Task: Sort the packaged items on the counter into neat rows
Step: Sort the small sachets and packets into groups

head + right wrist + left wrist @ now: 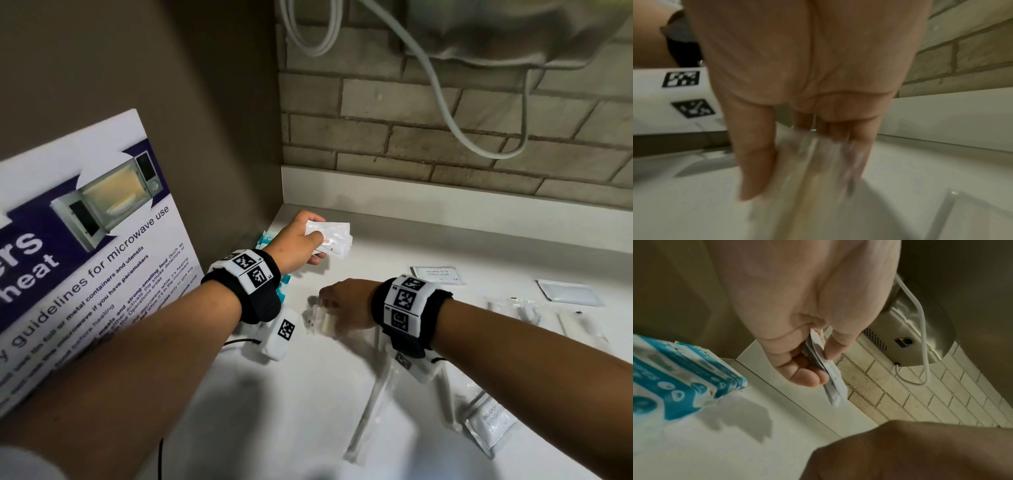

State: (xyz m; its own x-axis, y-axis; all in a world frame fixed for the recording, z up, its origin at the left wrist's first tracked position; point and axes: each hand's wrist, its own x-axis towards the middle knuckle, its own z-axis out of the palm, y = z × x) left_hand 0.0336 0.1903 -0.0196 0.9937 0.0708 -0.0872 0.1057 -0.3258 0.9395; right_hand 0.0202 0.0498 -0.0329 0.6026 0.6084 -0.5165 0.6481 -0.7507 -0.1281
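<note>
Low in the frame, our right hand (pixel 346 305) pinches a clear packet (pixel 322 320) against the counter (pixel 445 246); centre, our left hand (pixel 294 243) grips white sachets (pixel 334 236).

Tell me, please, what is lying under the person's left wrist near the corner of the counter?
Blue-and-white packets lie on the white counter there; the head view shows only teal edges past the left hand. How many there are stays hidden.
</note>
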